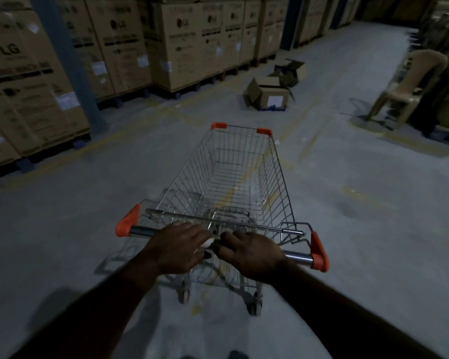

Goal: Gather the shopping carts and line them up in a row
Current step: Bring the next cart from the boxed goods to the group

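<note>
The left hand (179,246) and right hand (253,253) clamp the handle bar (296,256) of the shopping cart (244,164) near its middle, almost touching. The cart (wire, orange corner caps) stands near on the concrete floor (62,229), nose toward far open cardboard boxes (268,95). Stacked LG cartons (187,42) line the left; a plastic chair (410,84) stands far right.

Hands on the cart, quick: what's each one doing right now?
Left hand: holds the shopping cart handle, thumb under the bar.
Right hand: holds the same handle, beside the left.
</note>
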A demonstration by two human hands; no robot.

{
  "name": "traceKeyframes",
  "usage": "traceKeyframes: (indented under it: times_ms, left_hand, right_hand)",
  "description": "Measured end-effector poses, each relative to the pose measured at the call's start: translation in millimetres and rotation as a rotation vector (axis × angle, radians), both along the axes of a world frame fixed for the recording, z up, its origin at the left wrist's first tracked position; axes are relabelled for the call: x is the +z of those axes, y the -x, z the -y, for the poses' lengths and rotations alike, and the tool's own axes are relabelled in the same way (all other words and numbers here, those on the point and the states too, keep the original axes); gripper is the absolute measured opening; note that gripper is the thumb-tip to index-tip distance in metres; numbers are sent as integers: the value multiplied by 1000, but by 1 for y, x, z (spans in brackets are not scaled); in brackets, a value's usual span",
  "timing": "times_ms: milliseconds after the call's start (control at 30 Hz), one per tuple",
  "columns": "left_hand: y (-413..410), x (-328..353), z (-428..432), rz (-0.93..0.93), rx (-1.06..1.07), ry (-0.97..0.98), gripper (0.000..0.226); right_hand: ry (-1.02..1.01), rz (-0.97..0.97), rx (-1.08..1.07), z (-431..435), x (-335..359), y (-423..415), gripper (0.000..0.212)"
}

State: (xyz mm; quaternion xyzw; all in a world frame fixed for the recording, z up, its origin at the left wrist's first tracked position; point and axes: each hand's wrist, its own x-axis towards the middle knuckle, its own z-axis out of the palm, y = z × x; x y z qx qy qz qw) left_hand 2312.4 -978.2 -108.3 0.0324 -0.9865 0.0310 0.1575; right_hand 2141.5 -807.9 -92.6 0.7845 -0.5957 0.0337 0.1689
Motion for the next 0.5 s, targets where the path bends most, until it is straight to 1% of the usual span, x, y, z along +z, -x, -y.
traceKeyframes:
  times_ms: [67, 133, 233, 300, 400, 500]
  left_hand:
    - [14, -6, 14, 0, -12, 27, 39]
    - [30, -7, 29, 23, 31, -1, 36]
    - [54, -2, 52, 56, 72, -43, 37]
    - [66, 1, 70, 61, 78, -37, 36]
    - [77, -2, 100, 40, 51, -13, 33]
    - [85, -3, 131, 44, -21, -5, 33]
  right_hand:
    - [-67, 52, -20, 13, -1, 15, 42]
    - [-143, 111, -70, 31, 1, 29, 43]
    - [-204, 154, -132, 62, 6, 46, 46]
    - [-217, 183, -149, 81, 7, 56, 43]
    - [-235, 196, -167, 106, 3, 64, 42]
    - [-253, 229, -236, 124, 3, 62, 47]
